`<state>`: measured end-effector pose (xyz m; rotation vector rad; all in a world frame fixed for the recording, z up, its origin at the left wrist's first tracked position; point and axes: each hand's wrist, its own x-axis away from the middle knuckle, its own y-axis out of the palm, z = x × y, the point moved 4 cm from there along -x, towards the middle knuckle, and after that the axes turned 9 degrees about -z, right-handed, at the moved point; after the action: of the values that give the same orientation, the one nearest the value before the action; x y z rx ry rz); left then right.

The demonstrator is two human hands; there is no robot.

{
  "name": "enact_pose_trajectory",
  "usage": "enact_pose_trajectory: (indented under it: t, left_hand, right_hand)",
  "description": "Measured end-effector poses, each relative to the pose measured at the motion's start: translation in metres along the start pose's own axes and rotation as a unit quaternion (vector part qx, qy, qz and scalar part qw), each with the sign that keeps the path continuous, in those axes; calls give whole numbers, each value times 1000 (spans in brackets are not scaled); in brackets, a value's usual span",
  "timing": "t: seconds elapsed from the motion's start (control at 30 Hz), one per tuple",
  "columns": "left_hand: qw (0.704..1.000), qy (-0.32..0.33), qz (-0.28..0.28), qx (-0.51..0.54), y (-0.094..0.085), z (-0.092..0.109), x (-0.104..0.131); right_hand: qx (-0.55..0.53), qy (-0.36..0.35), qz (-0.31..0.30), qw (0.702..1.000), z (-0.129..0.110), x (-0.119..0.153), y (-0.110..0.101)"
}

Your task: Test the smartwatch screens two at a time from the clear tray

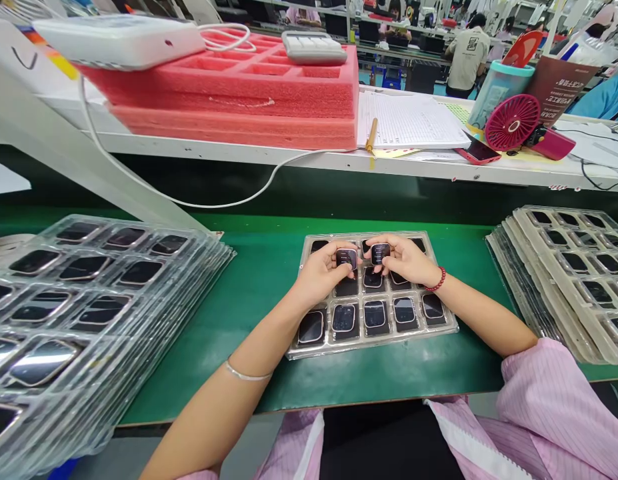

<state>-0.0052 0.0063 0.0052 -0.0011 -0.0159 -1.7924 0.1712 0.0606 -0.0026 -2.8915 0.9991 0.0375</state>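
A clear plastic tray (373, 343) lies on the green bench, with rows of dark, square, watch-like pieces in its pockets. Over its upper left part my left hand (323, 272) is closed on one such watch piece (347, 258), held between thumb and fingers. My right hand (406, 260) pinches a second watch piece (380, 253) just to the right of it. Both pieces face up with lit or marked screens, a small gap between them. The fingers hide some pockets of the tray.
Tall stacks of filled trays stand at the left (103, 320) and right (553, 280). Above the bench, a shelf (299, 159) carries red foam (239, 100), papers (411, 120), a pink fan (513, 123) and a cup (499, 87). A white cable (229, 205) hangs down. People sit far behind.
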Motion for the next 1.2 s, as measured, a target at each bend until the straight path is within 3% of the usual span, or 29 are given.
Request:
enact_pose_trajectory:
  t: [0.5,0.7,1.2]
  left_hand:
    - [999,10,-21,27,-8,-11,-3]
    - [998,4,-52,31,-3,-8,-2]
    - [997,0,-70,18,-5,-16,-4]
  right_hand:
    - [-65,20,6,998,10,-2,-7]
    - [-25,27,-24,999,7,0,-4]
    - [30,1,-40,999,8,1,-4]
